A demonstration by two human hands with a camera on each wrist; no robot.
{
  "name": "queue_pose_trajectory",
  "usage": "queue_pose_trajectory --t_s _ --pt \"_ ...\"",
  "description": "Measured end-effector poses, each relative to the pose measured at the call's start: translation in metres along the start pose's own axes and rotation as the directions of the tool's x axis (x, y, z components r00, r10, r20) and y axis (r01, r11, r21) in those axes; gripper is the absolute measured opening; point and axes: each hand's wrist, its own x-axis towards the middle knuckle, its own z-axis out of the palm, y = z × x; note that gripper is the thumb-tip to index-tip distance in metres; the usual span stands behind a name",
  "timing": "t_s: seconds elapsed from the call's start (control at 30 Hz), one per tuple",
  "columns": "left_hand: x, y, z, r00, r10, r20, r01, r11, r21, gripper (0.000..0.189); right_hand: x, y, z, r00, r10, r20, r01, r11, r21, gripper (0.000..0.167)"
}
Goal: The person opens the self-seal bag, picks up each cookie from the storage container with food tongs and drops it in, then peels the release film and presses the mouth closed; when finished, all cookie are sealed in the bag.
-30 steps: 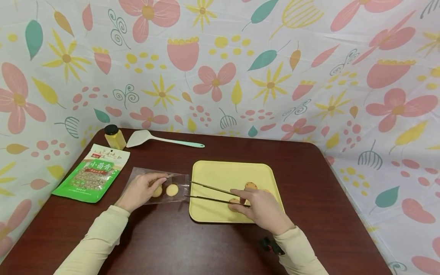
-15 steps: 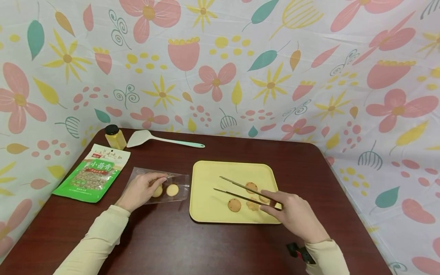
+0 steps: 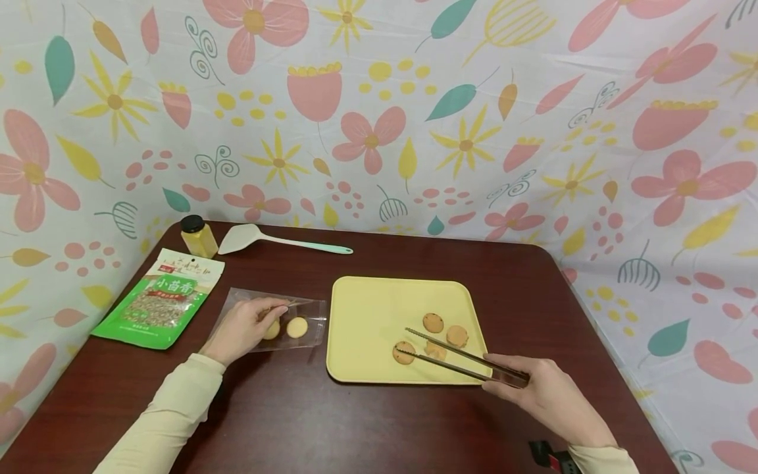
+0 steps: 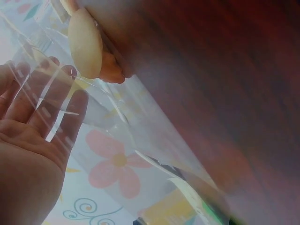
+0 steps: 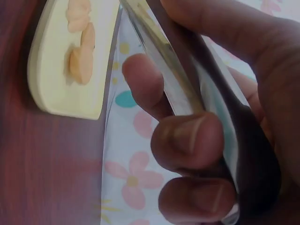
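My left hand (image 3: 245,327) pinches the upper layer of a clear plastic bag (image 3: 314,313) near its mouth. Inside the bag lie a pale round cookie (image 3: 297,327) and another, partly behind the fingers. Metal tongs (image 3: 468,359) are gripped in my right hand (image 3: 547,395), their arms spread apart with nothing between the tips. They reach over a yellow tray (image 3: 367,309) holding several cookies. One tong tip overlaps the leftmost cookie (image 3: 403,359); a dotted cookie (image 3: 433,322) sits behind the other arm. In the right wrist view, fingers curl round the tongs (image 5: 178,70).
At the left of the dark wooden table (image 3: 284,421) lies a green seasoning packet (image 3: 156,303). Behind it stand a yellow jar with a black lid (image 3: 199,238) and, lying flat, a white spatula (image 3: 243,237). A flowered cloth (image 3: 379,131) hangs behind the table.
My right hand has drawn the tongs rightward from the bag's mouth to above the tray's cookies. The left hand stays at the bag.
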Motion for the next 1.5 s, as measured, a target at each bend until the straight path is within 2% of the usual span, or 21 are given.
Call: queue_pose_trajectory --t_s 0.27,0.47,0.93,1.13,1.23,1.37,1.5 --pt "0.000 -0.001 0.000 1.000 0.006 -0.002 -0.006 1.000 -0.003 0.020 -0.011 0.009 0.000 1.000 -0.002 0.009 0.002 1.000 0.029 0.049" --pt "0.000 -0.002 0.000 1.000 0.002 -0.007 -0.002 1.000 0.002 0.020 -0.011 0.012 0.002 0.998 0.024 0.051 -0.027 0.998 0.057 0.055" --pt "-0.001 0.000 -0.001 1.000 0.003 -0.006 -0.003 1.000 0.003 0.019 -0.007 0.015 0.008 0.995 0.010 0.104 -0.016 0.998 0.056 0.061" --pt "0.000 -0.001 -0.001 1.000 0.006 -0.012 -0.006 1.000 0.001 0.019 -0.006 0.014 0.012 0.995 -0.016 0.096 0.014 1.000 0.018 0.061" --pt "-0.001 -0.001 -0.001 1.000 0.002 -0.012 -0.002 1.000 -0.001 0.019 -0.005 0.013 0.014 0.995 -0.019 0.100 0.019 1.000 0.005 0.056" --pt "-0.001 -0.001 -0.001 1.000 0.001 -0.013 -0.001 1.000 0.000 0.019 -0.004 0.013 0.017 0.994 -0.062 0.090 0.063 0.998 -0.015 0.049" --pt "-0.001 -0.001 -0.001 1.000 0.002 -0.013 -0.002 1.000 0.000 0.020 -0.004 0.011 0.017 0.993 -0.080 0.083 0.083 0.996 -0.028 0.048"
